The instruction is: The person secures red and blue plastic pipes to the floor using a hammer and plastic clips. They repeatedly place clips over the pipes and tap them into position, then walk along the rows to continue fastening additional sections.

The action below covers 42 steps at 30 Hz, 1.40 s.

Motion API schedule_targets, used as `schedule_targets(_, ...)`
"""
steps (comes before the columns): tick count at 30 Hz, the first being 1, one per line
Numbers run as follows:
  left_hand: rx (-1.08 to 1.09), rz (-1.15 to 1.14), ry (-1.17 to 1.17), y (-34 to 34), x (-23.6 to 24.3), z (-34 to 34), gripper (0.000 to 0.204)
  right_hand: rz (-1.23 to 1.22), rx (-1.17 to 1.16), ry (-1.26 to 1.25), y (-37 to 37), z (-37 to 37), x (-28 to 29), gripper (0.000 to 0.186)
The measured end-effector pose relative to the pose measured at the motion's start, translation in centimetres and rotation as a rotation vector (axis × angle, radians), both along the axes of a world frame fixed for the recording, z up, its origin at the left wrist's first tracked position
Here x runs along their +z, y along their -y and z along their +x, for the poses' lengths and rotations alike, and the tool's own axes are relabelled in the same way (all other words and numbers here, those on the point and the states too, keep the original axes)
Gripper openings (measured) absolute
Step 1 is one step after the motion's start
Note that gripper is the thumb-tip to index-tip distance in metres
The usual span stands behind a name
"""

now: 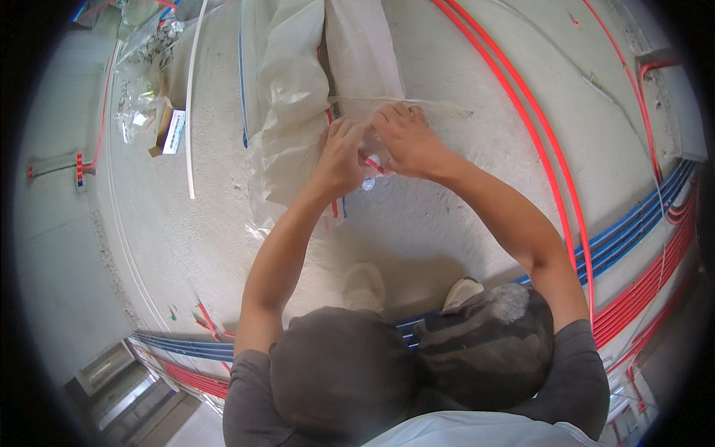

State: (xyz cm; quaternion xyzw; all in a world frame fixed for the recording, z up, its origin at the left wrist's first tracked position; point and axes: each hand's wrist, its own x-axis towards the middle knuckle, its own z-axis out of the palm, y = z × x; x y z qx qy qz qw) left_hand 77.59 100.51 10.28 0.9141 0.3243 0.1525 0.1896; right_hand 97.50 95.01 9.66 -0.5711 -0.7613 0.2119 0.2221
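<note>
A long clear plastic sleeve lies on the floor ahead of me, with ends of red and blue pipes showing at its near end. My left hand is closed on the sleeve's edge, its fingers curled. Just beside it, my right hand is curled closed on the same film, near the sleeve's pale right part. Between the two hands a short piece of red pipe shows through the crumpled film. My fingertips are partly hidden by the hands themselves.
Two red pipes run along the floor to my right. Bundles of blue pipes and red pipes lie farther right. On the left are a white strip, an open cardboard box and loose clear plastic.
</note>
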Motion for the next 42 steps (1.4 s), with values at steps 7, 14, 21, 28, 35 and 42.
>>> schedule_targets(7, -0.021, -0.322, -0.035, -1.7, 1.5, -1.2, 0.086, 0.018, 0.027, 0.010, -1.6, -0.7, -0.1, 0.054)
schedule_targets(14, 0.000, -0.256, 0.024, -1.6, -1.0, 0.2, 0.042, 0.006, 0.058, 0.014, -2.4, -1.6, -0.9, 0.043)
schedule_targets(21, 0.000, -0.055, 0.055, -1.1, -3.5, -0.3, 0.031, 0.131, 0.131, 0.104, -0.9, -1.1, -1.5, 0.031)
schedule_targets(28, 0.036, 0.057, 0.163, -0.6, -4.6, 0.5, 0.021, 0.042, 0.209, 0.121, -1.3, -0.8, -1.1, 0.032)
schedule_targets(35, 0.009, 0.074, 0.113, 0.5, -4.8, 0.8, 0.027, 0.217, 0.163, 0.081, 0.6, -0.2, -2.4, 0.020)
schedule_targets(42, 0.175, -0.119, 0.181, 1.6, -2.7, -1.4, 0.059, 0.196, 0.123, 0.196, 0.7, -1.0, -0.9, 0.024)
